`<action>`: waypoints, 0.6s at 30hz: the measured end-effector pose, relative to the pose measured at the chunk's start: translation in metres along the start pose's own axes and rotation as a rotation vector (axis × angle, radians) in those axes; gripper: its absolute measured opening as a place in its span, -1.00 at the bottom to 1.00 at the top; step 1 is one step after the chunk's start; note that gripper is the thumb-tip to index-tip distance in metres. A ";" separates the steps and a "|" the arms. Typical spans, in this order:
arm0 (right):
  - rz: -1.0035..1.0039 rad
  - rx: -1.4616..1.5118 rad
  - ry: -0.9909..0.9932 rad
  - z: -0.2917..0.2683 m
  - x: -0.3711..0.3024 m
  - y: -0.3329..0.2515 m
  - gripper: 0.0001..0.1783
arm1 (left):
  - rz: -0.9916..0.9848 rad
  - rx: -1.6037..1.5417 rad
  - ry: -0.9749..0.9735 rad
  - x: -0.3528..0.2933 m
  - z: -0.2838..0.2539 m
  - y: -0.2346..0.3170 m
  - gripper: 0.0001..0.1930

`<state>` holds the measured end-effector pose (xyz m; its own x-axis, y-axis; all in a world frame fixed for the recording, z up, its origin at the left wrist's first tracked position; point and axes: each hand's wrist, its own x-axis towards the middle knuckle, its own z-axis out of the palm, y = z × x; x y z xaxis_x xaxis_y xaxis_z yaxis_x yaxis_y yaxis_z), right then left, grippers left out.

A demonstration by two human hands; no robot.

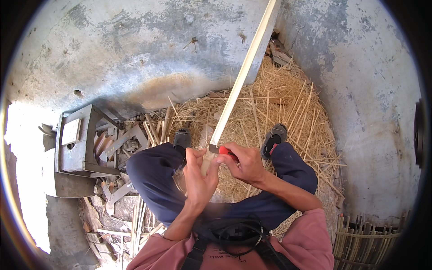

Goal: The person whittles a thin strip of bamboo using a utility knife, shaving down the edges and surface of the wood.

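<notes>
The strip (243, 72) is running forward from the left hand (196, 177), passing over the straw (292, 112) and before the back wall (135, 54). The knife (223, 153), sitting in the right hand (245, 163), is crossing the strip near its lower end. Both hands are resting between the legs (157, 180), behind the shoes (276, 135). The frame (72, 153) is standing far left, with sticks (137, 225) lying behind it to the right. The right wall (360, 90) is flanking the straw; the lattice (364, 240) is standing at the right rear.

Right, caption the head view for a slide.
Left hand on a long pale strip, right hand holding a red-handled blade.
</notes>
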<state>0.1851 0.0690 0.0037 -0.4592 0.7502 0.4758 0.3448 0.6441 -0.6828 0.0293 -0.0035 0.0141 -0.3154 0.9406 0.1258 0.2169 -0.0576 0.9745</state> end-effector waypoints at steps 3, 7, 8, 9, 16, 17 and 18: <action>0.001 -0.038 0.043 0.002 0.001 -0.002 -0.72 | -0.025 -0.021 0.019 0.004 0.003 0.002 -0.59; 0.036 -0.109 0.046 -0.001 0.003 -0.001 -0.75 | 0.018 -0.019 0.050 0.008 0.005 0.000 -0.60; 0.038 -0.128 0.035 -0.003 0.005 -0.001 -0.75 | 0.042 -0.025 0.073 0.010 0.006 -0.006 -0.61; 0.042 -0.149 0.026 -0.005 0.007 -0.002 -0.76 | 0.066 -0.032 0.091 0.012 0.007 -0.007 -0.62; -0.035 -0.185 0.068 -0.009 0.013 0.002 -0.77 | -0.041 0.003 0.045 0.005 0.003 0.007 -0.63; -0.022 -0.187 0.071 -0.012 0.015 0.001 -0.77 | -0.039 0.019 0.042 0.003 0.001 0.004 -0.63; -0.009 -0.191 0.074 -0.015 0.017 0.001 -0.77 | -0.036 0.033 0.038 0.002 0.001 0.002 -0.63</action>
<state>0.1898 0.0845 0.0188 -0.4042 0.7484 0.5259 0.4932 0.6625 -0.5637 0.0297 -0.0019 0.0162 -0.3584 0.9284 0.0979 0.2345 -0.0119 0.9720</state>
